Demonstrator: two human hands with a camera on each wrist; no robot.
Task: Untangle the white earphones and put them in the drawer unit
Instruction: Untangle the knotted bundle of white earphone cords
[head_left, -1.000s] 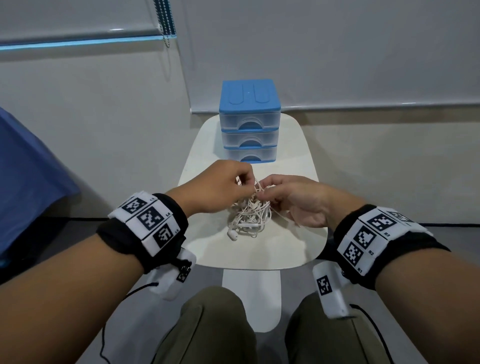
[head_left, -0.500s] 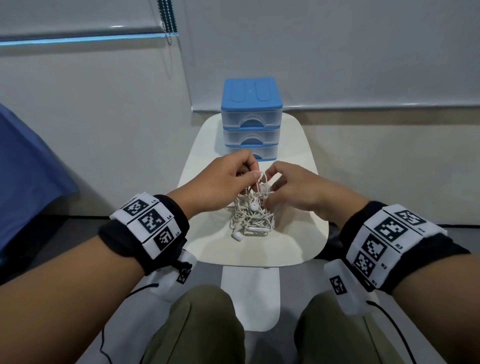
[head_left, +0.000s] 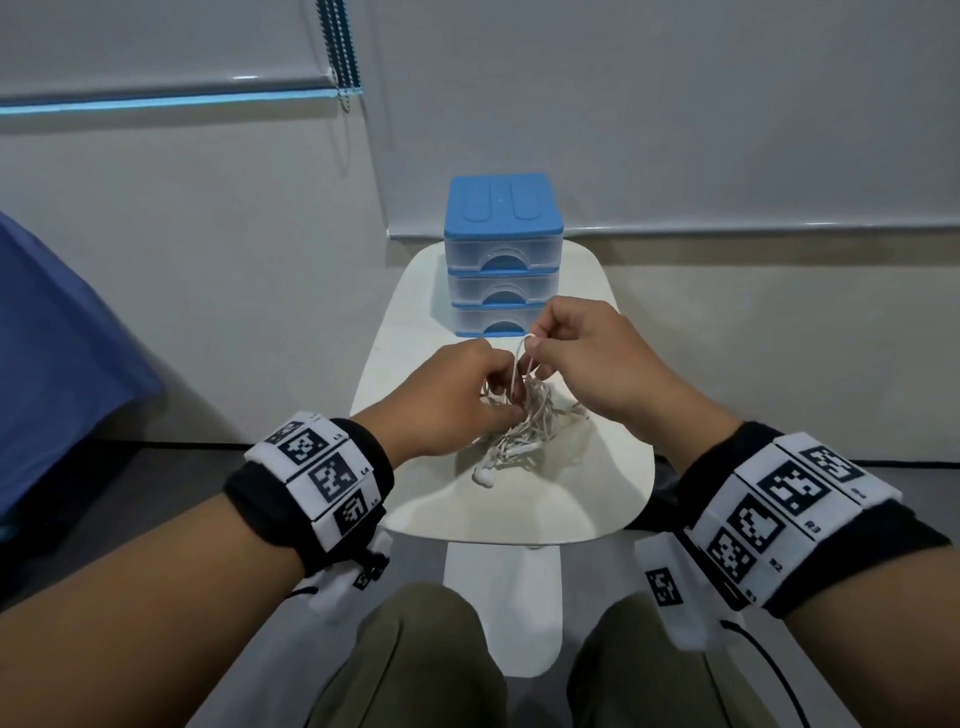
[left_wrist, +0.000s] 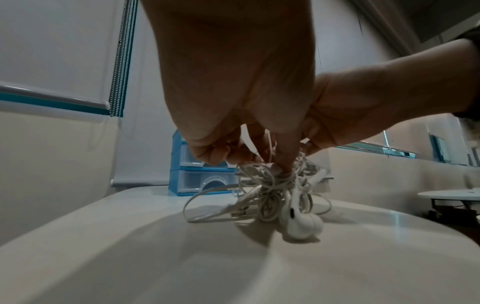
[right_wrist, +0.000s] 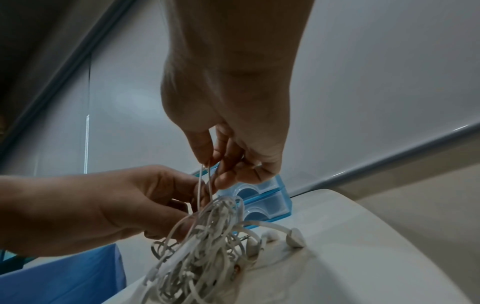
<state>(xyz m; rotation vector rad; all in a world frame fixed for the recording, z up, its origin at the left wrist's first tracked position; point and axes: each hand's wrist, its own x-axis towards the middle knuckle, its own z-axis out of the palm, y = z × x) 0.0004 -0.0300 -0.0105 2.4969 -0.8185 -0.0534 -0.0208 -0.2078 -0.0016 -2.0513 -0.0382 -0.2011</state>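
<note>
My right hand (head_left: 587, 364) pinches a cord loop above the earphones (head_left: 519, 426); my left hand (head_left: 457, 400) pins the bundle below. Pulling harder, I'd probably tighten the knot.

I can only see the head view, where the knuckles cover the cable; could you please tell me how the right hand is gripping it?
Observer: In the right wrist view, the right hand pinches a thin cable loop between thumb and forefinger. Its two strands run down into the earphone tangle.
Operator: Thank you. And what is the left hand doing underneath?
Observer: The left wrist view shows the left hand with one fingertip pushed down into the wound cable at the top of the tangle.
Operator: Is the tangle lifted?
Observer: No. In that view its lower part and an earbud rest on the table.
</note>
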